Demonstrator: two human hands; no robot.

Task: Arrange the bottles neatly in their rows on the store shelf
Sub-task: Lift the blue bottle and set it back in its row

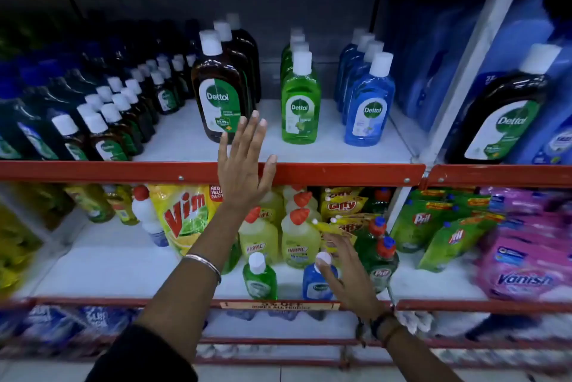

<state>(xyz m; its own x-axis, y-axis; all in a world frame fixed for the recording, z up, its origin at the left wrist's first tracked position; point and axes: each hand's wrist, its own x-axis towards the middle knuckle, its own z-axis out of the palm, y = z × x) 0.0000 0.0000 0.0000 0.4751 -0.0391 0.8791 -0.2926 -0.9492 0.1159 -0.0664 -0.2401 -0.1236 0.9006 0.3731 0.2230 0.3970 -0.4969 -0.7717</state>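
On the upper shelf [340, 172] stand three rows of Dettol bottles: brown [220, 94], green [299, 97] and blue [370, 103]. My left hand [243, 162] is raised with fingers spread, its fingertips just in front of the front brown bottle's lower right edge, holding nothing. On the lower shelf a small green Dettol bottle [259, 278] and a small blue Dettol bottle [317, 284] stand at the front edge. My right hand [345, 275] lies with fingers apart against the small blue bottle's right side, the thumb by its white cap.
Many small dark bottles [117, 115] fill the upper shelf's left. A large Dettol bottle [501, 109] stands in the right bay. Below are a Vim pouch [185, 217], Harpic bottles [298, 239], Pril bottles [379, 258], Pril pouches [445, 227] and pink Vanish packs [526, 270].
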